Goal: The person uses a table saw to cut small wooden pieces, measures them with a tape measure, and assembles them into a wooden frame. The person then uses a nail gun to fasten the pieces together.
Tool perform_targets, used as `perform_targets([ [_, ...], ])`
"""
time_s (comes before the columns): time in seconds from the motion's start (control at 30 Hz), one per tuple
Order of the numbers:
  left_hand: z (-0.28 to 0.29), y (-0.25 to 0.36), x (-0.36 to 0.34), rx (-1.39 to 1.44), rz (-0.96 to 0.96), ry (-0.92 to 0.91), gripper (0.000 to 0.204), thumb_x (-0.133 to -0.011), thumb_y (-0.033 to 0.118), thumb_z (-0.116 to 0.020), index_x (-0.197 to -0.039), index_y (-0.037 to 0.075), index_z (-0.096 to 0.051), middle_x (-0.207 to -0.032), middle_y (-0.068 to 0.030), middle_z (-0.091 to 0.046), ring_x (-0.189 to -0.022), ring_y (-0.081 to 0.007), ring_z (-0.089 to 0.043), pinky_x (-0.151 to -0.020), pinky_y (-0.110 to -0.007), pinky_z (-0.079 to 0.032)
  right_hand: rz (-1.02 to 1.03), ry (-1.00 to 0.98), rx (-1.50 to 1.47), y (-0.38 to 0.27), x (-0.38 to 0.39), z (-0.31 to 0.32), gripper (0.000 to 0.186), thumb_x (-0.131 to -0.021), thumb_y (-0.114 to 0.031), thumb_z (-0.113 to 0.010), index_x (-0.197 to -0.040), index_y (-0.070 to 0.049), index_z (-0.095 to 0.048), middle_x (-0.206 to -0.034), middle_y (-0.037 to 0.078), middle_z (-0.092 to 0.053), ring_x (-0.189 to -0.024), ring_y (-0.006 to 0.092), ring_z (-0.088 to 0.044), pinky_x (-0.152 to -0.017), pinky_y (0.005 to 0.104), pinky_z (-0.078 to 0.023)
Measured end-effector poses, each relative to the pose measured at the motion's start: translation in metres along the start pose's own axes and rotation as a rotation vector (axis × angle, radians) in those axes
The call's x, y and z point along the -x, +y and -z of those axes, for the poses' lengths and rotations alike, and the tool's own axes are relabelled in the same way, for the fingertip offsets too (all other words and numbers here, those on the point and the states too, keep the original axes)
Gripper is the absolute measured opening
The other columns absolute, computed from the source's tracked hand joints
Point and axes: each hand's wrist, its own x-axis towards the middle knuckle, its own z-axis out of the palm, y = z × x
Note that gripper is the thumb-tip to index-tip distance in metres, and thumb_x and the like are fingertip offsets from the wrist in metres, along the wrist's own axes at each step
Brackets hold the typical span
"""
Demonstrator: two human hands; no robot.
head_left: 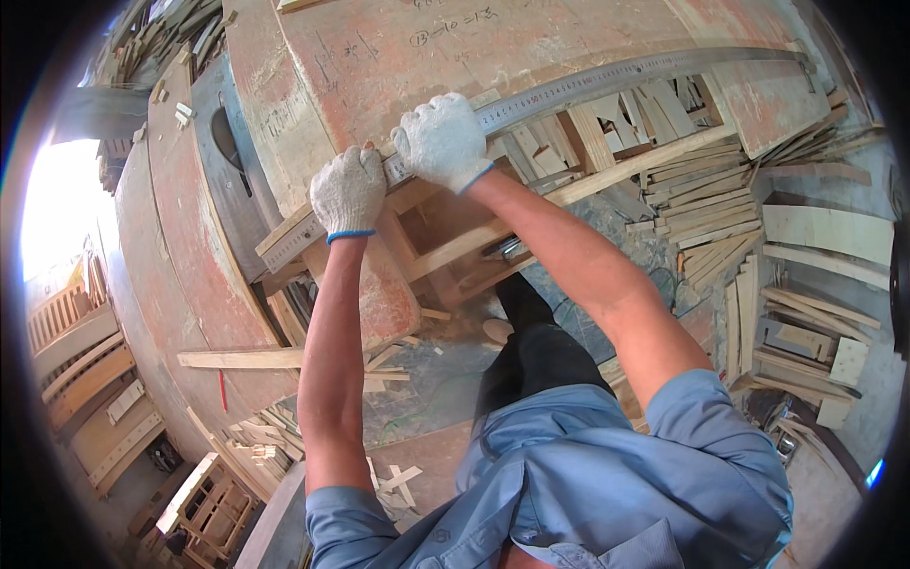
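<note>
Steel rule: long, narrow, silver metal strip with dark graduations [578,88]; lies along the edge of the worn reddish-tan tabletop [559,33], appears to run on under both hands.
Left glove: left hand in white knit glove, blue cuff [348,192]; fingers curled over the rule near its left end, fingertips mostly hidden, can't tell if clamped.
Right glove: matching right hand [441,140]; just beside the left, bunched over the rule; underside hidden, grip closure unclear.
Rule feel: probably light for its length, stiff edgewise, springy flatwise; smooth face may slip under knit.
Rule hold: long edges, hands spread wider; near-end grip likely lets the far end swing.
</note>
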Motion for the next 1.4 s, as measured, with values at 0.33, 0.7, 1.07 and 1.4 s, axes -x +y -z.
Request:
perform_targets([
  [0.33,0.025,-0.011,-0.003,-0.043,-0.057,-0.117,0.024,-0.096,0.027,-0.066,-0.079,0.018,-0.081,-0.077,-0.0125,-0.077,-0.073,-0.0346,-0.077,-0.06,-0.05,-0.059,0.158,-0.253,-0.05,-0.003,-0.02,0.01,0.025,-0.095,-0.032,-0.067,-0.078,-0.017,-0.078,-0.078,0.011,-0.076,-0.075,0.0331,-0.074,-0.069,0.0499,-0.057],
  [0.7,0.159,-0.102,0.111,-0.001,0.524,0.782,0.041,-0.094,0.023,-0.072,-0.13,0.002,-0.07,-0.13,-0.022,-0.071,-0.119,-0.0403,-0.069,-0.108,-0.053,-0.052,0.196,-0.675,-0.583,-0.106,-0.067,0.058,0.029,-0.101,-0.04,-0.077,-0.097,-0.012,-0.078,-0.083,0.015,-0.075,-0.074,0.0329,-0.075,-0.068,0.0456,-0.058],
  [1.07,0.109,-0.145,0.252,-0.167,1.503,0.12,0.059,-0.096,0.034,-0.068,-0.149,0.009,-0.057,-0.119,-0.0231,-0.07,-0.115,-0.0456,-0.07,-0.098,-0.057,-0.055,-0.028,-1.146,-0.898,-0.353,0.028,-0.067,0.047,-0.1,-0.042,-0.061,-0.113,0.001,-0.077,-0.113,0.03,-0.076,-0.11,0.0483,-0.072,-0.099,0.0532,-0.055],
  [1.4,0.091,-0.164,0.26,0.403,1.688,0.608,0.042,-0.098,0.028,-0.063,-0.126,-0.001,-0.073,-0.126,-0.0306,-0.073,-0.115,-0.0478,-0.069,-0.098,-0.052,-0.054,-0.127,-1.199,-0.986,-0.356,0.045,-0.052,0.037,-0.102,-0.028,-0.071,-0.12,0.005,-0.073,-0.099,0.018,-0.079,-0.087,0.0243,-0.075,-0.081,0.0404,-0.06],
])
